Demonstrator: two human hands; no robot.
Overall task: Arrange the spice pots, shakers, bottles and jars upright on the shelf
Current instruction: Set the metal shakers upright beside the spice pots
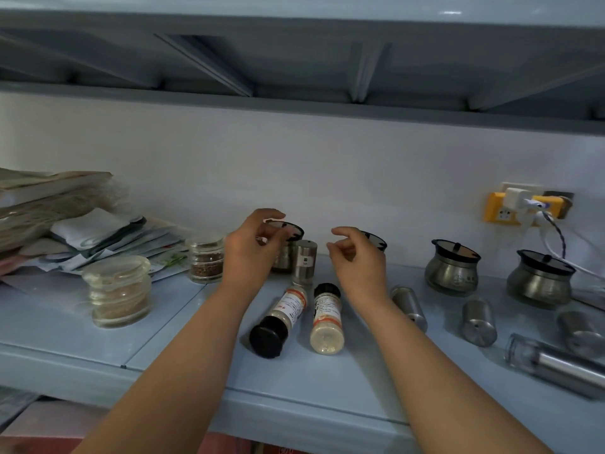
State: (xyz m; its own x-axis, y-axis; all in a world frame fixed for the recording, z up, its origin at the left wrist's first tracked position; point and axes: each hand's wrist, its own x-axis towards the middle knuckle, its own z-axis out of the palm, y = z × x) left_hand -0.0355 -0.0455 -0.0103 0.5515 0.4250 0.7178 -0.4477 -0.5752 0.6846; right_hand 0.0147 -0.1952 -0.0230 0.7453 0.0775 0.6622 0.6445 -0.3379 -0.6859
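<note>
Left hand (252,253) fingers (273,213) around pot lid (289,229)

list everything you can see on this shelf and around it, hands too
metal pots: four, grey with black lids, upright along the back
steel shakers: four, silver, one upright mid-back, three lying at right
spice bottles: two, black caps, pale powder, lying centre front
glass jars: two, clear, upright at left
glass-and-steel bottle: one, lying far right
shelf: one, pale blue
papers and packets: one pile, whitish, far left
socket adapter: one, yellow, wall at right, white charger plugged in
left hand: one, fingers round the leftmost pot at its lid
right hand: one, fingers loosely curled, holding nothing
</note>
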